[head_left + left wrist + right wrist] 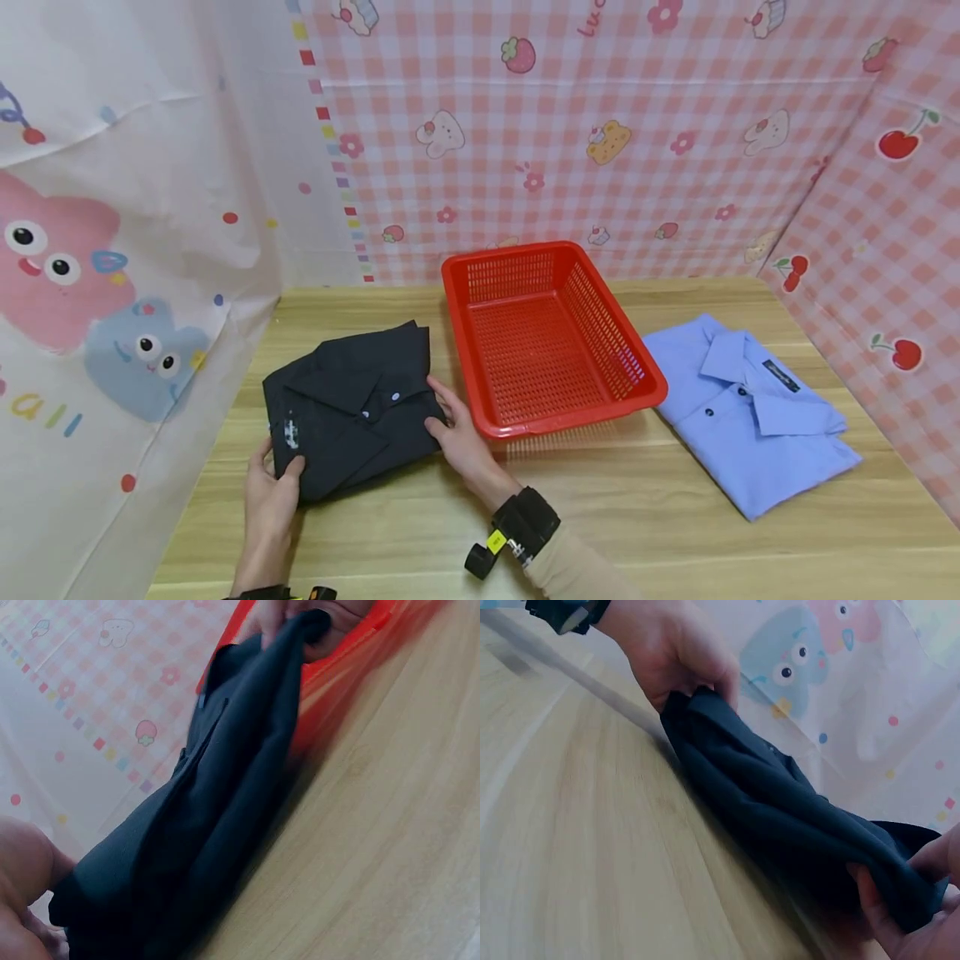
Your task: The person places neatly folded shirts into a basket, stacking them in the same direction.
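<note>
Pinching the black shirt [348, 408] with left grip [270, 498] and right grip [462, 437], I'm likely holding its folds together.

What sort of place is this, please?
Probably a small staged work booth: a cartoon-printed gingham backdrop behind a wood-grain table, plus a folded dark collared shirt and red plastic basket.

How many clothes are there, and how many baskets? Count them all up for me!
Shirts: 2, a dark shirt and a light blue shirt
Baskets: 1, a red basket
Total: 3
</note>
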